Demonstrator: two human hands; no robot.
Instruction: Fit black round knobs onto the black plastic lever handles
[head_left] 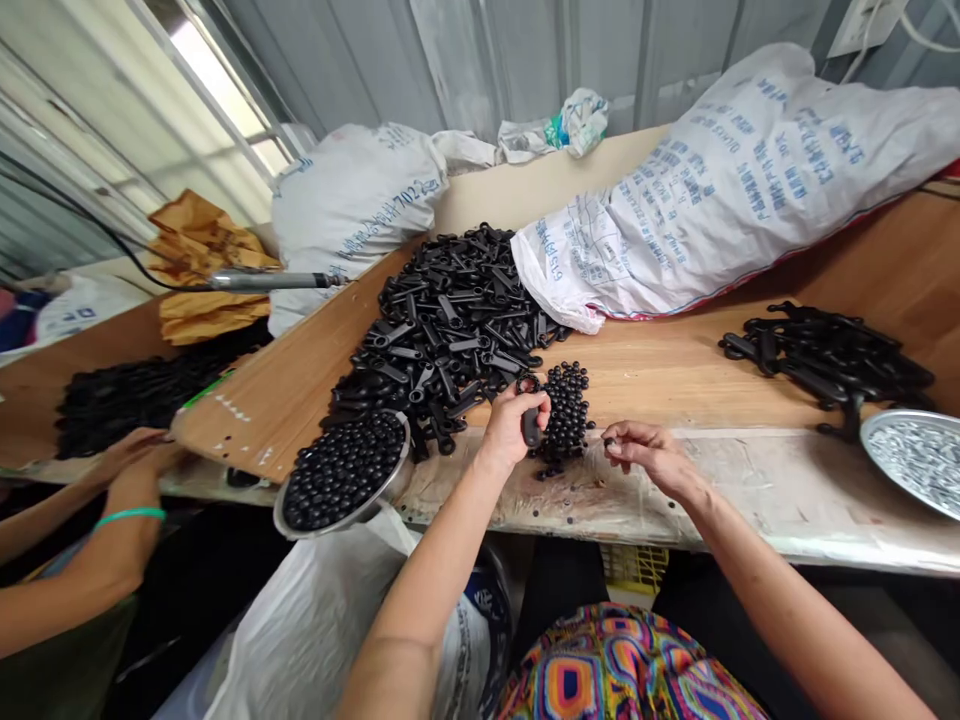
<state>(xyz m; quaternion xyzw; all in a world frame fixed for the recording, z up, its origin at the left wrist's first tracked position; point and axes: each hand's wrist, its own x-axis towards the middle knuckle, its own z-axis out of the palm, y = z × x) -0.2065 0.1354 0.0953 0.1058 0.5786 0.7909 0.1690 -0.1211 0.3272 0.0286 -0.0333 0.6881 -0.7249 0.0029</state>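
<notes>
My left hand (509,425) is closed around a black plastic lever with a ring end (531,426), held upright over the bench edge. To its right, my right hand (651,455) pinches a small black ball (610,443) between thumb and fingertips. Between the two hands lies a cluster of loose black balls (568,405) on the wooden board. Behind my left hand rises a large heap of black levers (465,320). A metal bowl full of black balls (345,470) sits at the bench edge, left of my left forearm.
At right are a smaller pile of black levers (825,360) and a metal dish of small silvery parts (919,460). White printed sacks (720,200) lie behind. A pneumatic-looking driver (274,281) rests across the left divider (300,385). A co-worker's hands (139,455) are at far left.
</notes>
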